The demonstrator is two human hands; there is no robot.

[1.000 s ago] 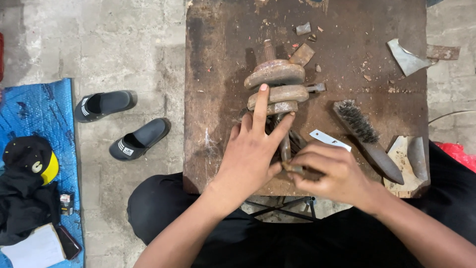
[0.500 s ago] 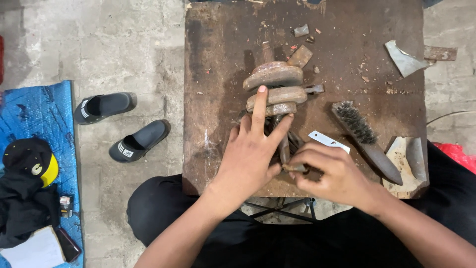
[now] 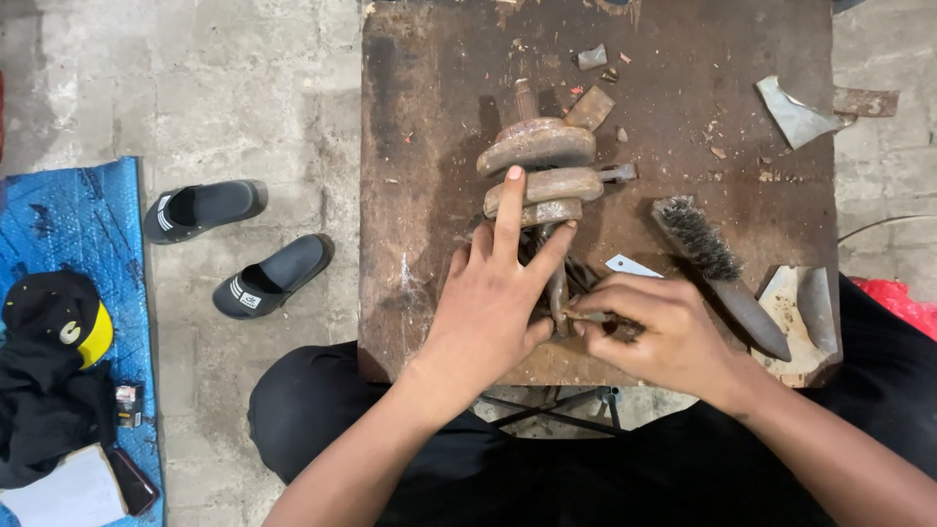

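Left hand (image 3: 488, 303) pressing on rusty brown metal stack of curved parts (image 3: 540, 166) at middle of worn wooden surface (image 3: 420, 146), index finger extended, fingers spread. Right hand (image 3: 656, 332) fingers pinched on thin rusty metal piece (image 3: 586, 315). Dark-bristled wire brush (image 3: 717, 268) just beside right hand.

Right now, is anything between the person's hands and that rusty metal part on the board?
No. The left hand already presses on the rusty metal part, index finger along it. The right hand pinches a small tool against its lower end. The wire brush lies off to the side.
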